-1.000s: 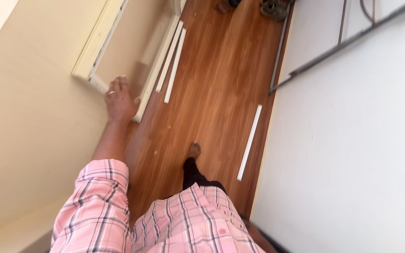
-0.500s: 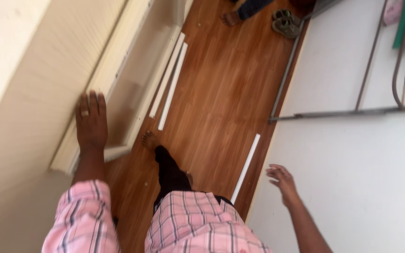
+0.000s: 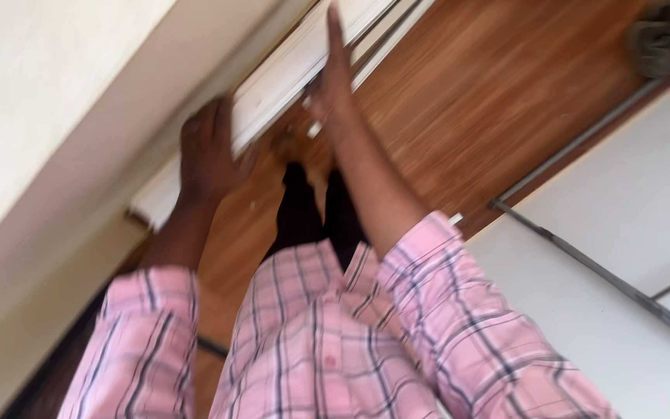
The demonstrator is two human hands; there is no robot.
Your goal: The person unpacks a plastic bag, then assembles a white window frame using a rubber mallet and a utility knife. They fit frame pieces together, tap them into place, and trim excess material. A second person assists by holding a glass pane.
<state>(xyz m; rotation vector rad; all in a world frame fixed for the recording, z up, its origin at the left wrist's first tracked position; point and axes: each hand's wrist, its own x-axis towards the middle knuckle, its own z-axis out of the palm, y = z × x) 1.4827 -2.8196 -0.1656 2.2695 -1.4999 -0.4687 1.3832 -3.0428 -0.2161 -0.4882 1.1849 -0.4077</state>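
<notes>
The picture is motion-blurred. A long white panel [image 3: 273, 85] leans along the cream wall on the left, its lower end near the floor. My left hand [image 3: 207, 151] grips the panel's near edge, fingers wrapped over its face. My right hand [image 3: 333, 81] lies flat against the panel's other side, fingers stretched upward along it. Both arms wear pink plaid sleeves. My dark trouser legs [image 3: 312, 209] stand on the wood floor between the arms.
A brown wood floor [image 3: 490, 109] runs through the middle. Thin white strips [image 3: 385, 43] lie beside the panel. A white board with a dark metal rail [image 3: 583, 256] fills the right side. A dark object [image 3: 657, 39] sits at the top right.
My right hand has swung from the white board on the right over to the panel. My left hand has closed on the panel's edge. The view has moved in closer.
</notes>
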